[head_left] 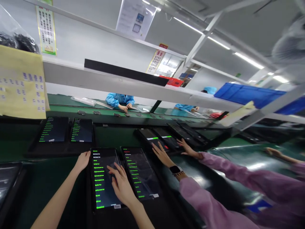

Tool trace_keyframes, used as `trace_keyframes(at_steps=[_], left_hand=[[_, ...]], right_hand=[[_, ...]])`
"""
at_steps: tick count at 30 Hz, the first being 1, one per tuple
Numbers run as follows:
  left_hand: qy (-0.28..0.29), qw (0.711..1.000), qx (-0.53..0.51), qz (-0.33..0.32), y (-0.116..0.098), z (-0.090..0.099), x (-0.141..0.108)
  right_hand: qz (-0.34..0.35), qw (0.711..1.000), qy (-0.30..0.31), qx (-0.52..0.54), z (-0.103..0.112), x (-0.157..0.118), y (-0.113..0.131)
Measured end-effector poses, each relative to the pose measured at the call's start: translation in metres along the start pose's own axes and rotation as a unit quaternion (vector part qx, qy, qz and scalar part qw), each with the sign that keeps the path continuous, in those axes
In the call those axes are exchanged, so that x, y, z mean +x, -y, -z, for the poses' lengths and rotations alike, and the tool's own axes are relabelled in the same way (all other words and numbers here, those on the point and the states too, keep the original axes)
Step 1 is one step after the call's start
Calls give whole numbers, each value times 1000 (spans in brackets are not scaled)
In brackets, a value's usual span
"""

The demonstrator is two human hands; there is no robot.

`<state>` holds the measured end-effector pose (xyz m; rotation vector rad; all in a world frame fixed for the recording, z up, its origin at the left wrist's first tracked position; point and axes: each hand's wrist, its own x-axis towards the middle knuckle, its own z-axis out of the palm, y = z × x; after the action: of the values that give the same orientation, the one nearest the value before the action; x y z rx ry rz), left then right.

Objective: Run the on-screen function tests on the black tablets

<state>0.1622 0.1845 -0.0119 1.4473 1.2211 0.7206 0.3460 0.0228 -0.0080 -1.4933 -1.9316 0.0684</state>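
Note:
Directly before me a tablet [102, 181] lies lit, showing a list of mostly green test lines. At its upper left edge, my left hand [83, 161] has its fingers closed on the side of the frame. My right hand [121, 181] is over the tablet's right half, fingers spread, empty, with the fingertips at or just above the glass; contact is hard to tell. To the right lies a second tablet [140, 173] with a similar list, one line of it red. Both tablets rest side by side on a dark base.
Two more lit tablets [54, 129] stand behind on the left. On the right, a co-worker's hands [163, 154] in pink sleeves reach over other tablets [154, 138]. Beyond, a person in blue [120, 100] handles small parts. A white shelf beam [107, 79] crosses above; blue bins [247, 93] sit right.

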Motion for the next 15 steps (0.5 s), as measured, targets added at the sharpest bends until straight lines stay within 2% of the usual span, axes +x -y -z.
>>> trace_keyframes(at_steps=[4, 10, 15], left_hand=[[30, 997, -70, 19, 11, -10, 9], [31, 994, -107, 6, 22, -14, 2], [32, 994, -104, -28, 20, -14, -5]], right_hand=[[31, 999, 17, -3, -8, 10, 1], [118, 992, 49, 17, 6, -7, 14], [112, 990, 78, 32, 6, -6, 14]])
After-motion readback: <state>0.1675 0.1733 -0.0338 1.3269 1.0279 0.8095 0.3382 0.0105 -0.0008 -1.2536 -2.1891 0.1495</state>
